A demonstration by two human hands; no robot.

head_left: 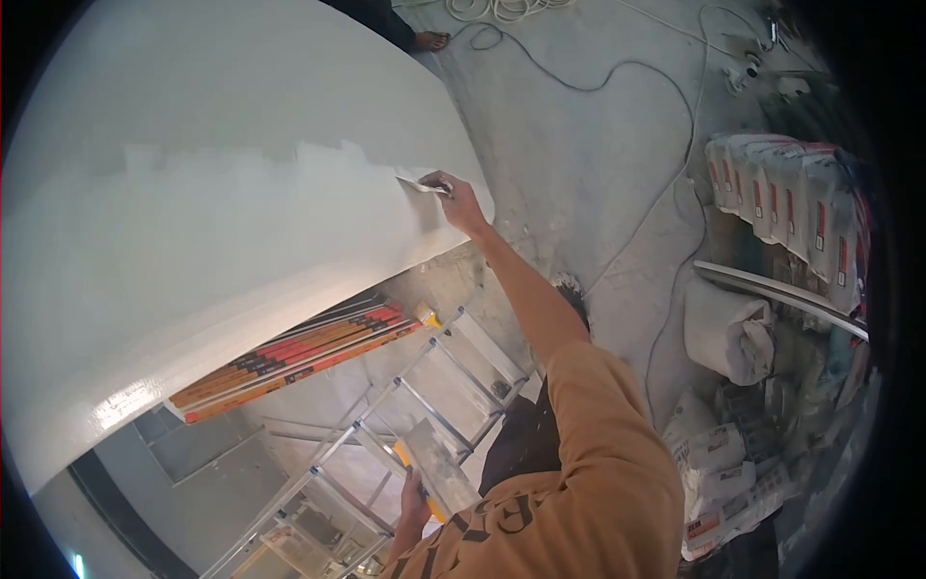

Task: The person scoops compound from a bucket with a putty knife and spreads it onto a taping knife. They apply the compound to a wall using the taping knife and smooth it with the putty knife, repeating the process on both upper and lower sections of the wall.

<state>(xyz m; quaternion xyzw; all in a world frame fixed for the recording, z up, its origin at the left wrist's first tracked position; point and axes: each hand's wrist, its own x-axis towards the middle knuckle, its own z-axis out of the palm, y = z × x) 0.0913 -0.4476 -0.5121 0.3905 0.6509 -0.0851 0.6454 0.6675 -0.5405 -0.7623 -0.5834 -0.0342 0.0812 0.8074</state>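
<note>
My right hand (451, 193) is closed around a putty knife (417, 184), its blade against the large pale wall panel (241, 232). A wet-looking, lighter coat with an uneven edge covers the panel's lower part. Lower down, close to my body, my left hand (415, 497) grips a wide trowel (439, 468) with a yellow edge. Whitish material is smeared on its grey face.
An aluminium ladder (397, 383) stands below me. Long orange and black boxes (299, 362) lie under the panel, near a brush (426, 315). Stacked bags (786, 198), a white roll (728, 333) and a cable (690, 116) are right. Another person's foot (431, 41) shows at top.
</note>
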